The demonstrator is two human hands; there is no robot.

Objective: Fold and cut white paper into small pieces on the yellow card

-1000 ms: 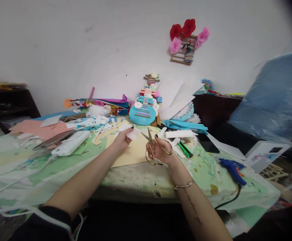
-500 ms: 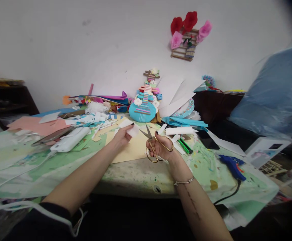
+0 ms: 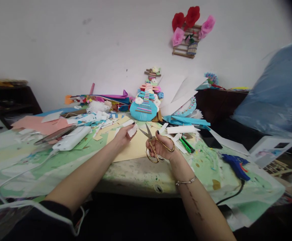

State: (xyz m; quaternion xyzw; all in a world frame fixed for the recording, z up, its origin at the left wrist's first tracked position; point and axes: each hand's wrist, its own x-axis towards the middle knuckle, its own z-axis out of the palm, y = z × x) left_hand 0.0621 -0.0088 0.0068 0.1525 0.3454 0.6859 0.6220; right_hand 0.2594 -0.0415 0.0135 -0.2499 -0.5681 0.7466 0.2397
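My left hand (image 3: 123, 136) pinches a small piece of white paper (image 3: 132, 130) between thumb and fingers. To its right, my right hand (image 3: 161, 146) is closed around a pair of gold-handled scissors (image 3: 149, 135). Their blades are spread apart and point up and left, close to the paper but not touching it. Under both hands lies a sheet of cream paper (image 3: 126, 152) on the table. Behind them a blue paper guitar (image 3: 144, 110) decorated with flowers leans against the wall.
A white power bank (image 3: 72, 139) with a cable lies left. On the right are a green utility knife (image 3: 186, 144), a black phone (image 3: 210, 138) and a blue glue gun (image 3: 235, 166). Paper scraps (image 3: 95, 117) cover the table's back, and a roll of white paper (image 3: 181, 129) lies behind my right hand.
The white paper in my left hand has turned and now looks smaller and more folded. The scissors stay spread in my right hand. The whole view has shifted slightly.
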